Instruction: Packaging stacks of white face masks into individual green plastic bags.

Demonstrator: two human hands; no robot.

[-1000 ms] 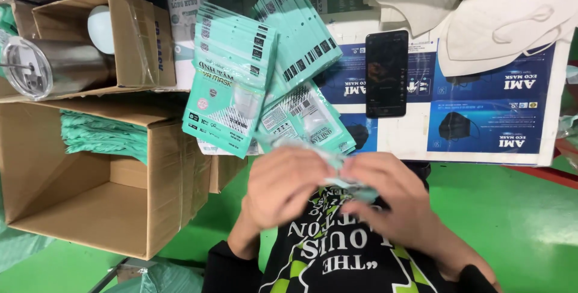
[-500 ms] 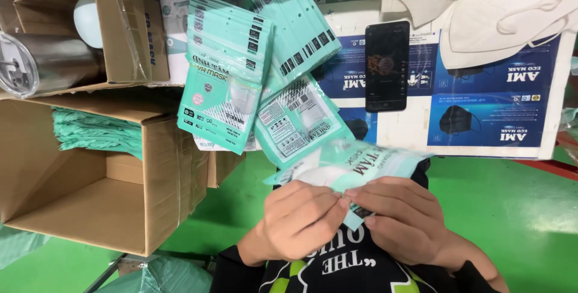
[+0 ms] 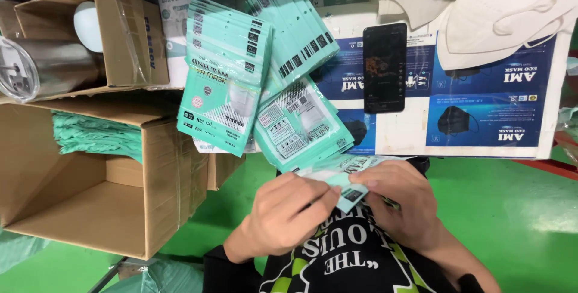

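1. Both hands closed on one teal mask pouch (image 3: 337, 175), held low over the lap; left hand (image 3: 283, 212) pinching its near edge, right hand (image 3: 400, 206) gripping the far side.
2. Done, apparently: fanned stacks of filled pouches (image 3: 226, 79) on the tabletop (image 3: 397, 133).
3. Left, apparently: loose white masks (image 3: 500, 13) unpacked; cardboard box (image 3: 90, 178) largely unfilled.

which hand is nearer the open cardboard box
Left. The left hand is just right of the open cardboard box. The right hand is farther right, beyond the left one. Both grip a teal mask packet.
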